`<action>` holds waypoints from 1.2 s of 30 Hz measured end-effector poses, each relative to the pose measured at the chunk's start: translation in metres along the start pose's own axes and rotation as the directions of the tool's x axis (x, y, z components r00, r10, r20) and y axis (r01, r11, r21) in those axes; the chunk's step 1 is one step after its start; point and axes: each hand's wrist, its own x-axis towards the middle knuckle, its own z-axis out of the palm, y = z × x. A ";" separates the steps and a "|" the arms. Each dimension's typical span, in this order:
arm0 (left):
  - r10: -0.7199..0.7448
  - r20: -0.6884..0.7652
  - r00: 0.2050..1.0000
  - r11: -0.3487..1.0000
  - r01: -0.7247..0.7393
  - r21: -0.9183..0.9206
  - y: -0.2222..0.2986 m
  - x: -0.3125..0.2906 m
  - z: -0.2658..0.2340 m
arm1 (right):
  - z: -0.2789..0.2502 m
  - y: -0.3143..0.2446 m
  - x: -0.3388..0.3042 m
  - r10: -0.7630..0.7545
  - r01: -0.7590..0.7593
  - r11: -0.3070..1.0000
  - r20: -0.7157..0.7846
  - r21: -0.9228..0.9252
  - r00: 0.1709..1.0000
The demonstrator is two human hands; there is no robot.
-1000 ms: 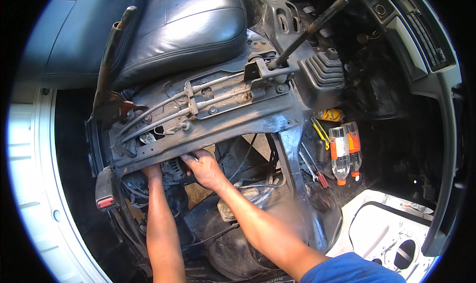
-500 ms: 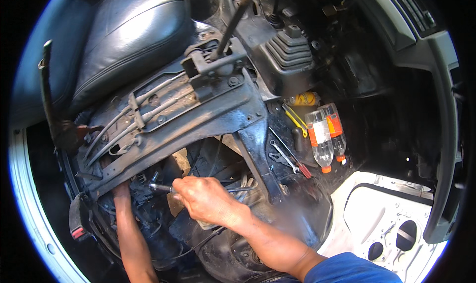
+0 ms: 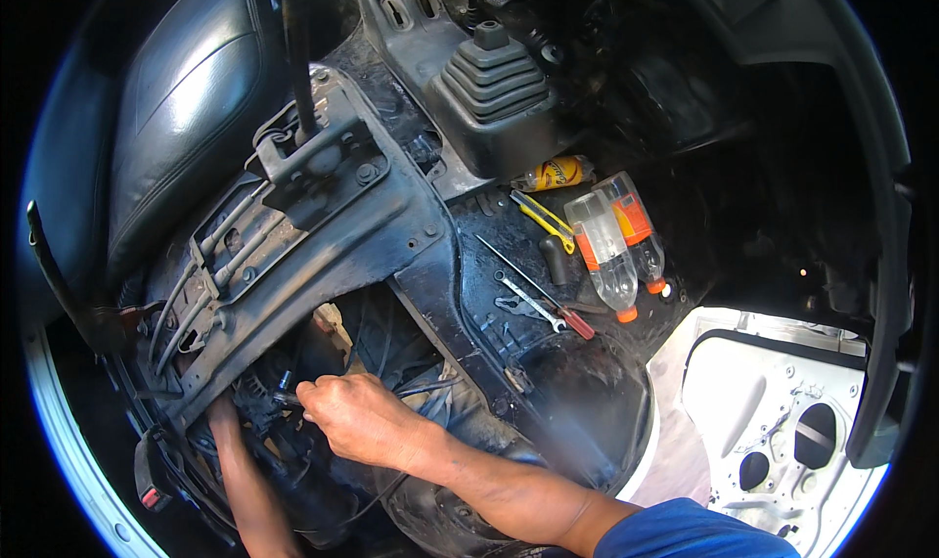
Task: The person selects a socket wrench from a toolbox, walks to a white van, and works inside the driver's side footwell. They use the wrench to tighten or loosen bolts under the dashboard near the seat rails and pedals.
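My right hand (image 3: 354,419) is closed around a ratchet wrench (image 3: 285,397); its chrome head and upright socket stick out past my fingers, over the dark engine parts (image 3: 269,416) in the opening. My left hand reaches under the near edge of the black metal seat frame (image 3: 323,255). Only the wrist (image 3: 224,419) and forearm show there, so the fingers are hidden. Beyond the opening, a combination wrench (image 3: 528,300) and a red-handled screwdriver (image 3: 577,323) lie side by side on the floor.
Two plastic bottles with orange caps (image 3: 608,272) lie beside a yellow cutter knife (image 3: 544,220) and a yellow-labelled bottle (image 3: 559,173). A ribbed gear-lever boot (image 3: 491,79) rises at the back. A black seat (image 3: 186,118) leans back at left; a white door panel (image 3: 738,411) stands at right.
The view has shifted, so the frame and floor items sit further left. My right hand still grips the ratchet wrench, whose head has turned slightly. My left hand stays under the frame.
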 end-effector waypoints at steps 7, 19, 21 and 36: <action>0.005 0.021 1.000 1.000 -0.005 0.015 -0.003 -0.001 -0.001 | -0.002 0.001 0.000 -0.006 0.006 1.000 -0.015 0.016 1.000; 0.019 0.026 0.999 1.000 -0.019 0.017 -0.005 -0.001 0.006 | -0.002 0.001 -0.001 -0.003 0.004 1.000 -0.050 0.027 0.999; 0.014 0.029 0.999 1.000 -0.015 0.026 -0.005 -0.001 0.009 | 0.000 0.001 -0.001 -0.001 0.002 1.000 -0.048 0.026 0.999; 0.052 0.053 0.997 0.998 -0.054 0.037 0.000 0.006 0.030 | 0.006 0.002 -0.004 -0.037 0.039 0.998 -0.054 0.039 0.998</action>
